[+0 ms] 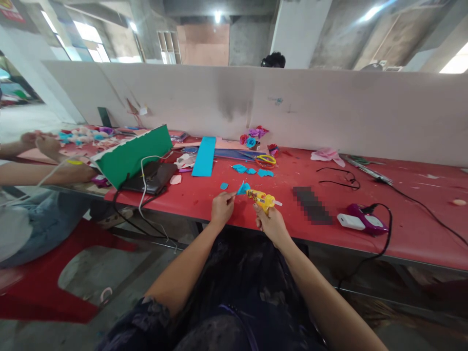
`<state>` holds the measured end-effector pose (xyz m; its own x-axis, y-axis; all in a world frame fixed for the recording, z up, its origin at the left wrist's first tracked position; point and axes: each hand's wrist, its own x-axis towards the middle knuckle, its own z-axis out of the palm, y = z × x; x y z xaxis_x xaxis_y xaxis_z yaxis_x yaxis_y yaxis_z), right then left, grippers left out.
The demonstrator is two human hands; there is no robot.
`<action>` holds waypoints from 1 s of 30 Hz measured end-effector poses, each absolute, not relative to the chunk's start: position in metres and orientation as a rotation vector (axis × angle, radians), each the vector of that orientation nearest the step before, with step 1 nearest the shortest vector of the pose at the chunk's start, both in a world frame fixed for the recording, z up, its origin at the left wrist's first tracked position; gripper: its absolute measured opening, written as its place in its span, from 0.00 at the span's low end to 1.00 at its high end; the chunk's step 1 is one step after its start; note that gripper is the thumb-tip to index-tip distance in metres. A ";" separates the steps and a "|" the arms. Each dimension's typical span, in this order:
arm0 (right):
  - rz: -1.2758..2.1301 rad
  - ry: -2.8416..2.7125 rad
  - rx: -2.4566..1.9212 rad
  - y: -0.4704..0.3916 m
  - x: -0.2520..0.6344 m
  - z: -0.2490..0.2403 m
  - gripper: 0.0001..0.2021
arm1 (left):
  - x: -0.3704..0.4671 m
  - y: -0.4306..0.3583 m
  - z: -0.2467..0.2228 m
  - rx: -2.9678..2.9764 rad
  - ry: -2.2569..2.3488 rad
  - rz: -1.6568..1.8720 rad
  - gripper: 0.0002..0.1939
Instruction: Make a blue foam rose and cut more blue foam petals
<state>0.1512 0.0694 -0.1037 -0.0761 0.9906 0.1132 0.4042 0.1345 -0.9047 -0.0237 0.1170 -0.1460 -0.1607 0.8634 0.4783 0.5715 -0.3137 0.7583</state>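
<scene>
Over the near edge of the red table, my right hand (270, 222) is wrapped round the handle of a yellow glue gun (261, 198), a clear glue stick jutting from its back end. Its nozzle points left, at a small blue paper flower (243, 188). My left hand (222, 208) pinches the flower at its lower left. Whether the nozzle touches the paper I cannot tell. A loose blue petal (224, 186) lies just beyond my left hand. Farther back are several more cut blue petals (240, 168) and yellow-handled scissors (266, 160).
A blue paper strip (204, 157), finished paper flowers (250, 141) and a green board (135, 153) stand or lie behind to the left. On the right are eyeglasses (340, 178), a blurred dark rectangle (312, 205) and a purple power socket (367, 220) with cables. Another person's hands (42, 142) work at far left.
</scene>
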 end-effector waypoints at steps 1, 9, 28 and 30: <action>0.921 -1.608 -1.382 0.069 0.151 -0.104 0.23 | -0.024 0.117 -0.146 1.819 1.637 1.464 0.14; 0.803 -1.765 -1.439 0.067 0.163 -0.102 0.22 | -0.026 0.117 -0.145 1.781 1.664 1.496 0.13; 0.137 -2.126 -1.113 0.035 0.116 -0.087 0.13 | -0.010 0.076 -0.117 1.690 1.547 1.850 0.14; 0.325 -1.847 -1.140 0.030 0.101 -0.086 0.10 | -0.003 0.065 -0.107 1.542 1.486 1.879 0.12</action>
<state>0.1014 0.0295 -0.0856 -0.1564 0.8129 0.5610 0.5723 0.5375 -0.6194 -0.0029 0.0655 -0.1068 -0.3841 0.7431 0.5480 0.3624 -0.4245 0.8297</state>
